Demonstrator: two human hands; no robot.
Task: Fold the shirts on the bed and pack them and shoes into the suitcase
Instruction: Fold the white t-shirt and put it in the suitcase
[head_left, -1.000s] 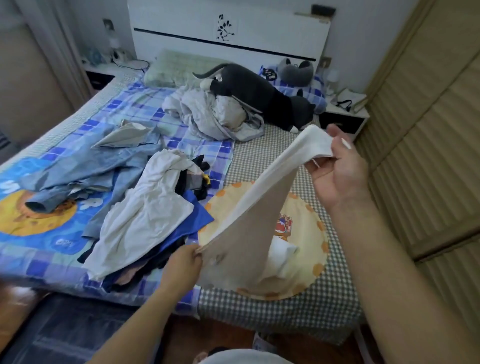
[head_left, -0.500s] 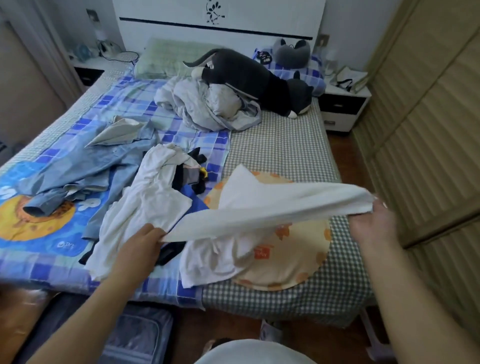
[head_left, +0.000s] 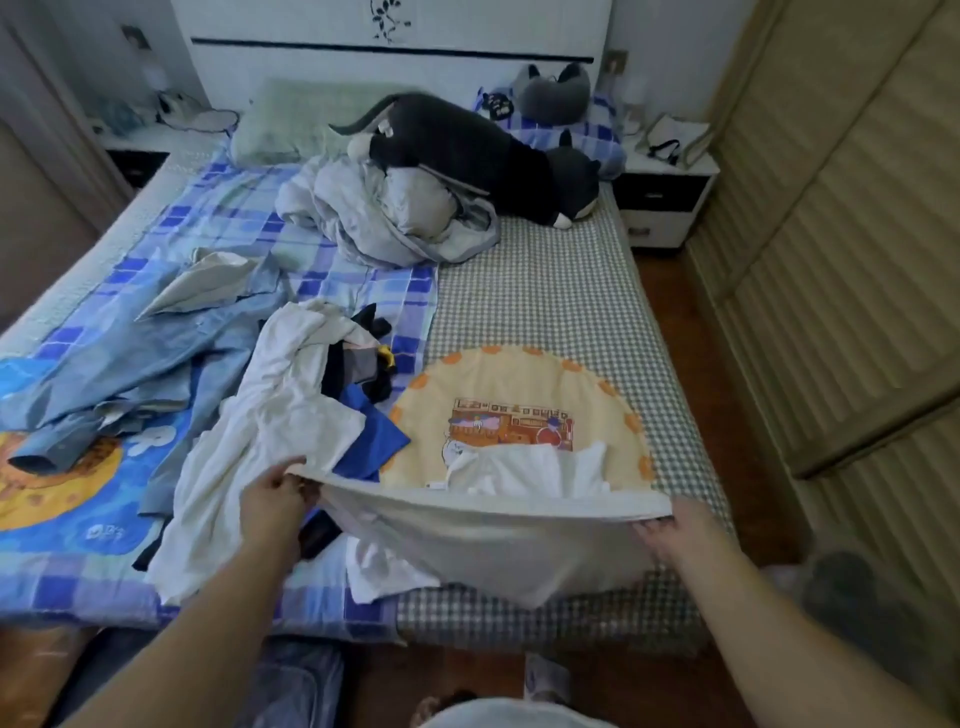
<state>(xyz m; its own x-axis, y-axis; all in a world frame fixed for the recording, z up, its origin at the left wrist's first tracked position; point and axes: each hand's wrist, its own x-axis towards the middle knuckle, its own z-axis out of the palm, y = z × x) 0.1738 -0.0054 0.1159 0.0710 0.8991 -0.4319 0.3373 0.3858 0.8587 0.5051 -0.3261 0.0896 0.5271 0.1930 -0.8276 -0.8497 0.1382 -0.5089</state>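
I hold a white shirt (head_left: 498, 545) stretched flat over the near edge of the bed (head_left: 545, 301). My left hand (head_left: 275, 493) grips its left corner and my right hand (head_left: 675, 530) grips its right corner. Its far part lies bunched on a round orange-trimmed cushion (head_left: 519, 384). A pile of clothes lies to the left: another white shirt (head_left: 270, 431), a blue garment (head_left: 374, 441) and dark pieces (head_left: 363, 364). A denim shirt (head_left: 119, 364) is spread further left. A dark suitcase (head_left: 291, 686) lies open on the floor below the bed edge. A shoe (head_left: 545, 675) shows on the floor.
A crumpled grey quilt (head_left: 384, 213) and a dark plush cat (head_left: 467, 150) lie near the headboard. A wooden slatted wardrobe (head_left: 831, 260) runs along the right. Nightstands (head_left: 665, 202) flank the bed. A grey slipper (head_left: 841, 587) sits on the floor at right.
Both hands lowered the white shirt from a raised diagonal hold to a flat spread at the bed's near edge. My right hand came down and toward me.
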